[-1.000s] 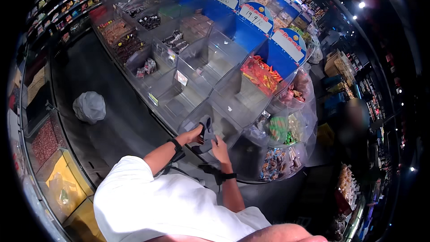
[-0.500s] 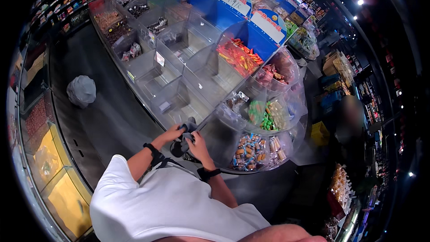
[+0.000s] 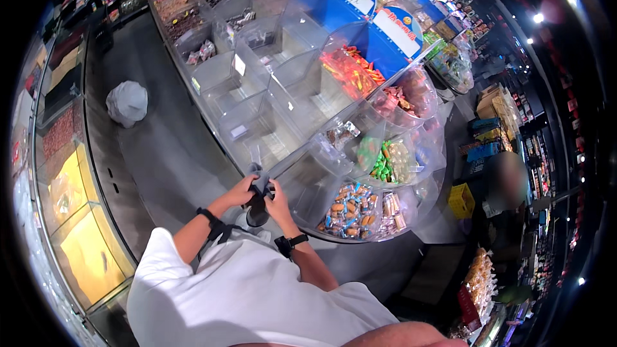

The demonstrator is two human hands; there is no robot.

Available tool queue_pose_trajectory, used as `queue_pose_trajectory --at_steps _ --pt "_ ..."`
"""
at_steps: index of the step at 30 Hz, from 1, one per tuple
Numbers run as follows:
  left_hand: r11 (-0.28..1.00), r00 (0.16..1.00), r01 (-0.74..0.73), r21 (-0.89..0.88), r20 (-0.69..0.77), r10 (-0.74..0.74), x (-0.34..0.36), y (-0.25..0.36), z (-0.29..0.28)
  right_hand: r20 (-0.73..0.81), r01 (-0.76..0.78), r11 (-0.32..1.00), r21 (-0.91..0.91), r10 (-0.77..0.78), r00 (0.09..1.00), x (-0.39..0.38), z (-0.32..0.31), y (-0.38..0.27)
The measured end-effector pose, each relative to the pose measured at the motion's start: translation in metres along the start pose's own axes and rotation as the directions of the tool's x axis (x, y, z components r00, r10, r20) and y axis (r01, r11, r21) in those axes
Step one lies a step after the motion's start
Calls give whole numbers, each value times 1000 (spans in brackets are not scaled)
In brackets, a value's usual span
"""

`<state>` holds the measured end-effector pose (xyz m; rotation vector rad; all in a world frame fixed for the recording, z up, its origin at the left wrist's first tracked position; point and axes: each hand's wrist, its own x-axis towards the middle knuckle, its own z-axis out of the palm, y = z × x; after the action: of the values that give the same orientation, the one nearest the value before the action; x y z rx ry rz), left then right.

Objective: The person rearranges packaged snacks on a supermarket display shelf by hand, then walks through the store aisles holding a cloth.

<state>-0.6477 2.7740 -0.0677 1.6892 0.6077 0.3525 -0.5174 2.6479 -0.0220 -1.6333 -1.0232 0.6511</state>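
Note:
In front of my waist, at the near corner of the clear bins, both hands are closed on a bunched grey cloth [image 3: 259, 182]. My left hand [image 3: 241, 191] grips its left side, and my right hand [image 3: 277, 200] pinches the right side with bent fingers. Part of the cloth stands up above my fingers; its full shape is hidden. Black bands circle both wrists. Just beyond my hands lie bare clear compartments [image 3: 254, 125]. To the right, a curved clear bin holds small wrapped snacks [image 3: 350, 211].
Red and orange wrapped sweets [image 3: 350, 71] fill a farther bin, below blue sign boards [image 3: 393, 35]. A white bag [image 3: 126, 103] sits on the grey floor at left. Yellow-lined bins [image 3: 90, 260] border the aisle. A person [image 3: 504, 186] stands at right near a yellow crate [image 3: 461, 200].
The cloth and both hands have shifted slightly down and left, with the cloth now more bunched between them. The whole view has tilted a little, moving the bins rightward.

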Motion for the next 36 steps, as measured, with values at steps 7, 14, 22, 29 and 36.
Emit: queue_pose_trajectory --at_steps 7,14,22,29,36 --pt "930 998 8 368 50 -28 18 -16 41 100 137 864 -485 -101 990 -32 -28 24" --pt "918 997 72 391 -48 -58 19 -13 46 159 17 726 -687 128 979 -28 -19 31" --pt "862 964 242 445 -8 -266 5 -13 18 141 41 744 -667 72 987 -18 -18 32" --pt "919 886 189 346 343 -311 4 -10 41 169 14 713 -701 147 975 -34 -39 35" --pt "938 994 78 338 46 -99 13 -50 4 351 214 676 -705 71 934 8 -11 38"
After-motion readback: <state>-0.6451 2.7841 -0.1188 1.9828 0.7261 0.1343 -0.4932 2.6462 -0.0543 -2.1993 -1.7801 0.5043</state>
